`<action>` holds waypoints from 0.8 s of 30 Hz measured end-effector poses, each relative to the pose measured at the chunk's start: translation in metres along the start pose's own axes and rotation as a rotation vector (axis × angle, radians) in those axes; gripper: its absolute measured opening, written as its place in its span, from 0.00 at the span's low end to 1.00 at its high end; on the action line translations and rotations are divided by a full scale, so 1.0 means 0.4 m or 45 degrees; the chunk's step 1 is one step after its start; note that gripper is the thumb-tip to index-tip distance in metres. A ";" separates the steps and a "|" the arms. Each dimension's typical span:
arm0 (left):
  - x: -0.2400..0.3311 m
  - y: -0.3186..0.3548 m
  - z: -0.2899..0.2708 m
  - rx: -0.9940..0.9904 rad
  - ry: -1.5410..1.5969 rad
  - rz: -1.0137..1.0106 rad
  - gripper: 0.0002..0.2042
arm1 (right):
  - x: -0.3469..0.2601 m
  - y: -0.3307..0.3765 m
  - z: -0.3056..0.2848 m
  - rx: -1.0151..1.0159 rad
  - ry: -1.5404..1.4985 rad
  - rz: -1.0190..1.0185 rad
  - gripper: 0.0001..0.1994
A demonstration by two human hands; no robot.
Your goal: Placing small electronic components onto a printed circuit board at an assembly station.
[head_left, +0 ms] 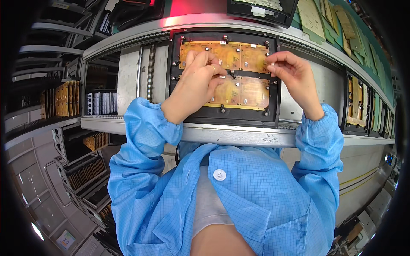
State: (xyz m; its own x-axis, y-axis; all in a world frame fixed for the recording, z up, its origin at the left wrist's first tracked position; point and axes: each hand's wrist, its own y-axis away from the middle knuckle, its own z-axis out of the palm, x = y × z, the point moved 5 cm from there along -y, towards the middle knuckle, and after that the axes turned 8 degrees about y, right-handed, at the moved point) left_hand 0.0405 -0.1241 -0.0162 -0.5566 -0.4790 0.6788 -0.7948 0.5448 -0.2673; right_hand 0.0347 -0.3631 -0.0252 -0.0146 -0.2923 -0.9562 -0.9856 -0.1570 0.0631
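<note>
Two yellow-brown circuit board panels [255, 58] lie one beyond the other in a black frame fixture [274, 102]. Over their left part is my left hand [197, 81], a ring on one finger. Its thumb and forefinger close around a small white connector [222, 77] at the far edge of the nearer panel. At the right end of the farther panel, my right hand [295, 73] pinches a small white part [272, 64] between thumb and forefinger. White connectors [253, 45] sit along the farther panel's far edge. My left hand covers part of both panels.
Black clamp knobs [222, 108] stand around the panels. The fixture rests on a metal-railed conveyor [230, 135]. Beyond it is a black bin [261, 10]; green boards [311, 19] lie far right. Racks of boards [64, 99] stand left, and another loaded fixture [356, 102] sits right.
</note>
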 end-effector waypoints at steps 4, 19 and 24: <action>-0.019 -0.033 -0.030 0.088 -0.017 -0.048 0.10 | -0.029 0.040 0.015 0.023 0.446 -0.240 0.08; -0.094 -0.073 -0.047 0.143 0.434 -0.356 0.09 | -0.054 0.027 0.081 0.008 0.741 -0.318 0.13; -0.108 -0.032 -0.092 0.165 0.442 -0.391 0.09 | -0.050 0.023 0.088 -0.014 0.754 -0.343 0.11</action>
State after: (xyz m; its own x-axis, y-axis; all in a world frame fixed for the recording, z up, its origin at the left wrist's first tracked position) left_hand 0.0834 -0.0852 -0.0170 -0.1950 -0.3342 0.9221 -0.9457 0.3133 -0.0864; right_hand 0.0200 -0.3256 -0.0156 0.3309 -0.7116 -0.6197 -0.9401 -0.3058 -0.1509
